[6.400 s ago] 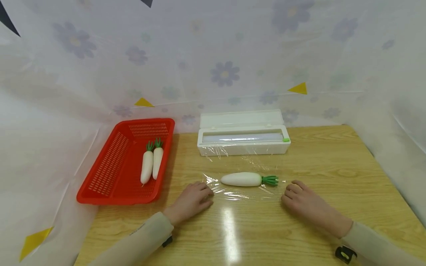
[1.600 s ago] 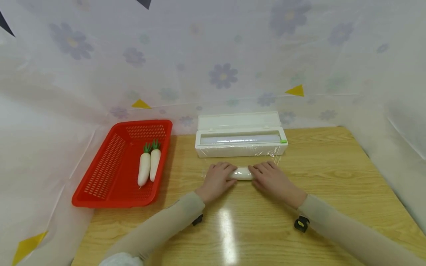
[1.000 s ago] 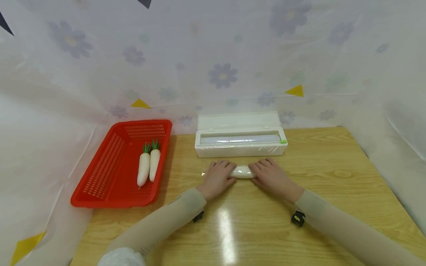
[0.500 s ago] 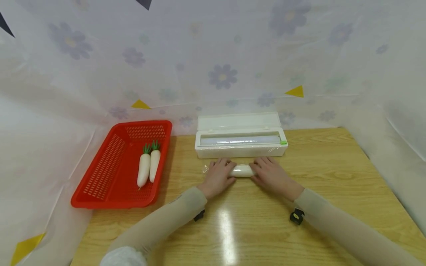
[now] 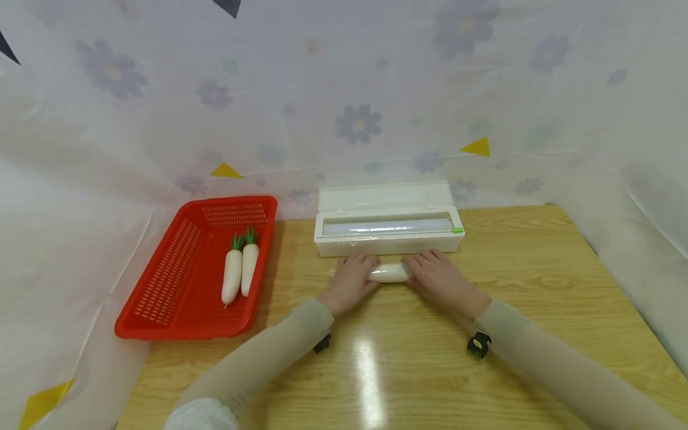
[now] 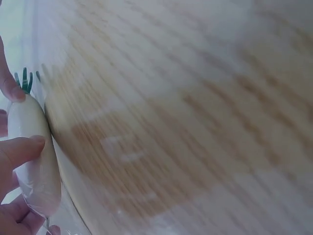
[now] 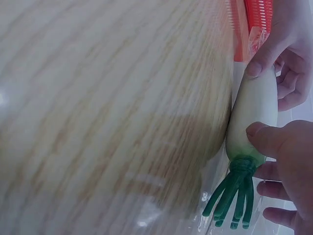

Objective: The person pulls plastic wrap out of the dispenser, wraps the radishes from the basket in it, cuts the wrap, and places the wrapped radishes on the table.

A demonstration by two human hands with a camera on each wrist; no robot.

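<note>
— Nearest?
— Left hand, right hand: each gripping one end of a white, tapered, green-leaved radish on wood-grained tabletop, clear plastic film about it.
— Hazards?
— Uneven pressure might skew film; a forward roll could strike the white oblong plastic box.

On the table, we have the basket at the left, with two daikons inside, side by side near its right wall, leaves toward the far end. To its right, at the far edge, we see the cling-film dispenser, the film roll within it and its lid raised behind. On the near side of it we find the wrapped daikon lying crosswise, leaves to the right, between the left hand and the right hand. Behind everything we see the curtain.
</note>
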